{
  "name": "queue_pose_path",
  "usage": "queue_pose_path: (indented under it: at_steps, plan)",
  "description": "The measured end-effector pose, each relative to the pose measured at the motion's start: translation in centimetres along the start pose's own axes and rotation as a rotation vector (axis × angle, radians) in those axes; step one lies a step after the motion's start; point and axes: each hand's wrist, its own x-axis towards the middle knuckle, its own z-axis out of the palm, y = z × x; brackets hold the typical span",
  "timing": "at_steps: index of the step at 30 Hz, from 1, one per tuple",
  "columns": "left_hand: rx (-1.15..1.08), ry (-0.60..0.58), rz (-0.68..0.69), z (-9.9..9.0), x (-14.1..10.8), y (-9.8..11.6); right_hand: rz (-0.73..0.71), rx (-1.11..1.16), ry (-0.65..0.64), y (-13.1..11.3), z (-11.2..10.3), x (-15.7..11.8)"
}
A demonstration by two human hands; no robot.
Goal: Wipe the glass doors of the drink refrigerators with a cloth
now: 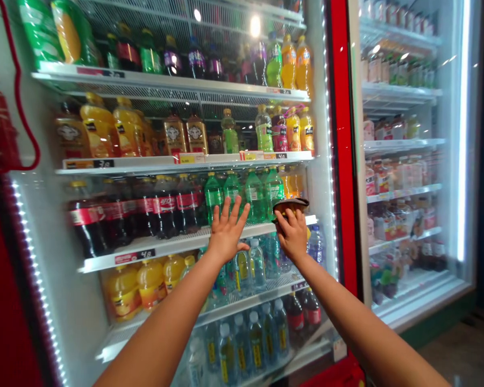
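My left hand (228,228) is raised with its fingers spread, holding nothing. Behind it in the head view stand green soda bottles (254,191) on a middle shelf of a lit drinks fridge. My right hand (293,231) is closed around a dark, flat wallet-like item (291,204), which sticks up above the fingers. That item covers part of the shelf's right end, near some orange drink bottles (294,180). Cola bottles (165,204) with red labels fill the shelf's left side. Whether either hand touches glass, I cannot tell.
Water bottles (255,341) and large yellow juice bottles (150,282) stand on the lower shelves. Higher up is a shelf edge (189,162) with price tags. A red frame (342,134) separates this fridge from a second lit fridge (403,142) at right. A red cord (18,88) hangs at left.
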Motion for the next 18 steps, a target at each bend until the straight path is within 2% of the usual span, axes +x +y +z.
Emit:
queue_pose_path:
  at_steps: [2,4,5,6,8,10,12,14,15,18]
  plan:
    - [0.002,0.016,0.007,0.1,0.0,0.0,-0.175,0.031,-0.093,-0.6,-0.9,-1.6]
    - [-0.001,0.028,0.015,0.2,-0.1,0.0,-0.349,0.074,-0.190,0.4,-2.0,-3.2]
    - [-0.002,0.030,0.016,0.3,-0.1,0.0,-0.392,0.088,-0.221,1.1,-2.4,-3.6]
    - [-0.004,0.030,0.016,0.4,-0.1,0.0,-0.387,0.090,-0.226,1.9,-2.5,-3.6]
    - [-0.002,0.029,0.011,0.5,-0.2,-0.1,-0.247,0.064,-0.160,2.6,-2.2,-2.6]
    - [0.005,0.023,0.007,0.6,-0.2,-0.1,-0.055,0.027,-0.057,1.7,-1.1,-0.8]
    - [0.012,0.020,0.006,0.6,-0.1,0.1,0.051,0.014,-0.010,-0.4,0.0,0.3]
    - [0.013,0.024,0.006,0.4,0.0,0.3,0.033,0.021,-0.043,-2.4,0.3,0.1]
    - [0.010,0.024,0.005,0.2,0.0,0.5,-0.021,0.028,-0.085,-3.0,0.0,-0.5]
    - [-0.009,0.001,0.018,-0.5,-0.4,0.4,-0.284,0.070,-0.250,-2.4,-1.8,-3.0]
